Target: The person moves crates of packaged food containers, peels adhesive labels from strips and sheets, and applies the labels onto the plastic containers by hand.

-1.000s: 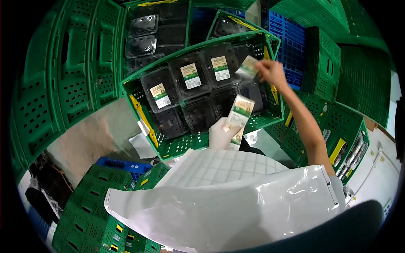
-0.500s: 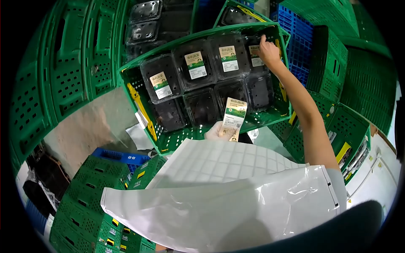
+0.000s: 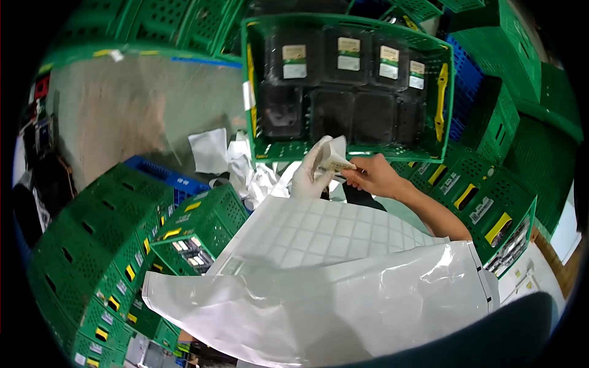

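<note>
My left hand (image 3: 308,175), in a white glove, grips a curled strip of stickers (image 3: 335,153) just in front of the crate. The thumb and fingers of my bare right hand (image 3: 373,175) pinch the edge of that strip. Beyond them a green plastic crate (image 3: 350,153) holds two rows of dark clear-lidded plastic boxes. In the far row, each box carries a paper label, such as the label (image 3: 349,54) on one of them. The near-row boxes, including one box (image 3: 374,116), show no label on the lid.
A large white plastic sheet (image 3: 319,306) spreads across my front. Crumpled white paper (image 3: 248,172) lies left of the crate. Green crates are stacked at left (image 3: 92,239) and right (image 3: 472,190). A blue crate (image 3: 165,176) stands at left, with bare floor (image 3: 129,110) beyond it.
My right hand has left the box at the far right and come back to the sticker strip in my left hand. That box's label now shows fully. The view has shifted and turned.
</note>
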`<state>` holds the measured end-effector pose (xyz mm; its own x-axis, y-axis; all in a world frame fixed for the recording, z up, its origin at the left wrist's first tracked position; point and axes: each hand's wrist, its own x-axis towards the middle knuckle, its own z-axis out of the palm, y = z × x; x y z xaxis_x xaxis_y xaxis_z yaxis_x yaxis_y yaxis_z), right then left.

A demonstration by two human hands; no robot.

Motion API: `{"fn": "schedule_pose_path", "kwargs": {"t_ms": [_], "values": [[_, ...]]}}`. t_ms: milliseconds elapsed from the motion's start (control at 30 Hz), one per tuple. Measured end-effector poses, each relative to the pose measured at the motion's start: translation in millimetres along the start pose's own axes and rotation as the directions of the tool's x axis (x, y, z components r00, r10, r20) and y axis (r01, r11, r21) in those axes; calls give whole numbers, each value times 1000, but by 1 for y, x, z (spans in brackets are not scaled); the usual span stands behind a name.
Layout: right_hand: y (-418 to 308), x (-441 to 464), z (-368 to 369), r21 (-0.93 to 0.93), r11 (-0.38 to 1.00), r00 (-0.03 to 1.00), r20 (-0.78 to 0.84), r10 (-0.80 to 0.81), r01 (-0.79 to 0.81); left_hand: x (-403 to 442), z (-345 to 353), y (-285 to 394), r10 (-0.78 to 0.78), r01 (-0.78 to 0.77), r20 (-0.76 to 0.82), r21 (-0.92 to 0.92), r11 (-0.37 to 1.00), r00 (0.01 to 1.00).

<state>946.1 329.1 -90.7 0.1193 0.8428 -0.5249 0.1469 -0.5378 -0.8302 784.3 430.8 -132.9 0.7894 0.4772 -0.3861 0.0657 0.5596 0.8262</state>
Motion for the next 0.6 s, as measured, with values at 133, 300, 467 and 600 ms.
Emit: {"fn": "schedule_pose_path", "kwargs": {"t_ms": [133, 300, 467, 600], "values": [[-20, 0, 49, -131, 974, 983, 23, -183, 184, -37, -20, 26, 347, -241, -135, 492, 836, 928], [-44, -1, 85, -206, 950, 962, 186, -198, 235, -86, -54, 11, 393, -321, -135, 374, 870, 909], [-64, 7, 117, -368, 878, 938, -39, -344, 307, -114, -65, 4, 67, -57, -467, 35, 998, 882], [-63, 23, 124, -205, 936, 958, 79, -274, 285, -125, -71, 5, -2, 17, -528, 25, 1000, 849]]}}
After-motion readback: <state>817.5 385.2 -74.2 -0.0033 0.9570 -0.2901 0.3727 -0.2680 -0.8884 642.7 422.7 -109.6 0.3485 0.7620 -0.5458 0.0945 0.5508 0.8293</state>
